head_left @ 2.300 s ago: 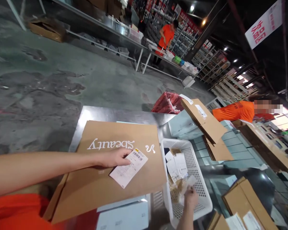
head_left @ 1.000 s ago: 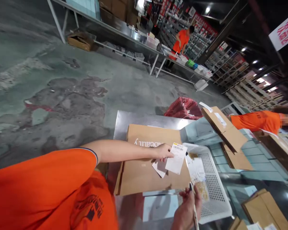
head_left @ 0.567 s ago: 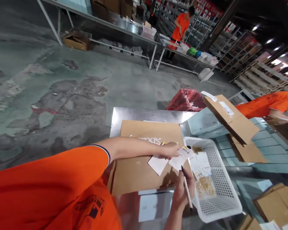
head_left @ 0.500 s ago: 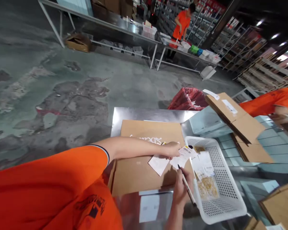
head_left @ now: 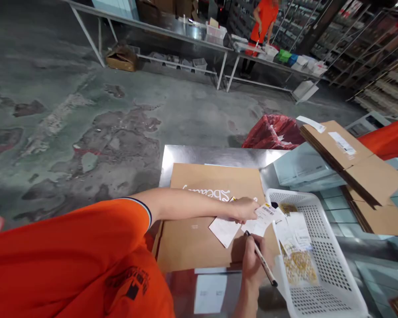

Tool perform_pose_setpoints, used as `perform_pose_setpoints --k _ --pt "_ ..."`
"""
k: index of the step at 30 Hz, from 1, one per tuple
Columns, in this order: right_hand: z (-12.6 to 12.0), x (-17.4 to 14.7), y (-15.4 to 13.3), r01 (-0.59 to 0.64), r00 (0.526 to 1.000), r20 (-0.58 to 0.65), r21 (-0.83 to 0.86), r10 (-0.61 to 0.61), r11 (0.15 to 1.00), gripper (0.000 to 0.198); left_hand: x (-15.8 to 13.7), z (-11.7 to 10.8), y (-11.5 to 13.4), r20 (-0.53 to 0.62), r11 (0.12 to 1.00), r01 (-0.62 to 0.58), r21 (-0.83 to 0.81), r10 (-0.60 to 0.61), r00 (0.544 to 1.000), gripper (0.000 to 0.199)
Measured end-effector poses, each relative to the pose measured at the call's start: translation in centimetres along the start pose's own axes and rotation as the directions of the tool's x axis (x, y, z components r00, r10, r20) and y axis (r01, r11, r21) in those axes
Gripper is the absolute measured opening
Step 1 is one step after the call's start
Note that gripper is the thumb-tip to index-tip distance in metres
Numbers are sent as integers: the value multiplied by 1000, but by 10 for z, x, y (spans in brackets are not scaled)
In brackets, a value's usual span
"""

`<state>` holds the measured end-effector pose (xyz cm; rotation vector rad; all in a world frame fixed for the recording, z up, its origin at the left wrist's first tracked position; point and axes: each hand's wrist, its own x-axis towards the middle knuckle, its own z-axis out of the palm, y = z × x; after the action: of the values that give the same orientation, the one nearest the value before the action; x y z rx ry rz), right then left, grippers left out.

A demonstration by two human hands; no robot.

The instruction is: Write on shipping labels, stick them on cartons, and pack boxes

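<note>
My left hand (head_left: 246, 209) reaches across a brown cardboard box (head_left: 189, 247), its fingers closed on a printed paper slip (head_left: 264, 215). Beneath that wrist, another white slip (head_left: 224, 232) lies on the cardboard. In my right hand (head_left: 254, 260) is a marker pen (head_left: 263, 261) with a white barrel, its dark tip touching or just over the lower edge of the held slip. A white perforated basket (head_left: 328, 247) stands right beside the box, containing several slips and clear bags of small yellowish items (head_left: 300, 267). White lettering on the box is partly covered by my left arm.
Flattened cardboard (head_left: 368, 163) lies on pale boxes (head_left: 301, 165) at the right. A red plastic bag (head_left: 273, 132) is behind the metal table (head_left: 185, 152). Across the floor, a person in orange (head_left: 264, 20) stands at a long table (head_left: 155, 31). Another orange garment shows at far right.
The whole view has shifted, so the table and basket appear slightly farther right. My left hand stays on the slip, and the pen in my right hand stays at the slip's lower edge.
</note>
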<state>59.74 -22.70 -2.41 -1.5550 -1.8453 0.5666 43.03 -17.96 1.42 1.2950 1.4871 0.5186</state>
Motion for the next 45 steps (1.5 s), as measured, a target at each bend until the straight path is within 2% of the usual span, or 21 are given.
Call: perform_pose_setpoints --k 9,14,19,23,30,38,45 --pt "2 2 6 -39 999 -8 7 39 999 34 5 4 -9 8 999 -22 -40 22 1000 25" --pt "1 0 9 -49 998 39 21 48 999 32 -1 0 -6 5 997 -36 -63 36 999 23" --pt "0 1 4 -68 998 -3 -6 68 998 30 -2 0 -6 6 997 -35 -63 36 999 22" --pt "-1 -1 8 -65 998 16 9 65 998 29 3 3 -10 0 998 -50 -36 50 999 22" --pt "-4 -4 20 -152 988 -31 -36 151 988 35 5 5 -13 11 998 -34 -43 35 999 26" --pt "-5 -1 11 -115 993 5 -64 115 991 33 4 4 -11 13 997 -18 -74 19 1000 17" --pt "-5 0 11 -115 993 -34 -57 113 992 30 9 7 -15 -4 996 -36 -78 36 999 13"
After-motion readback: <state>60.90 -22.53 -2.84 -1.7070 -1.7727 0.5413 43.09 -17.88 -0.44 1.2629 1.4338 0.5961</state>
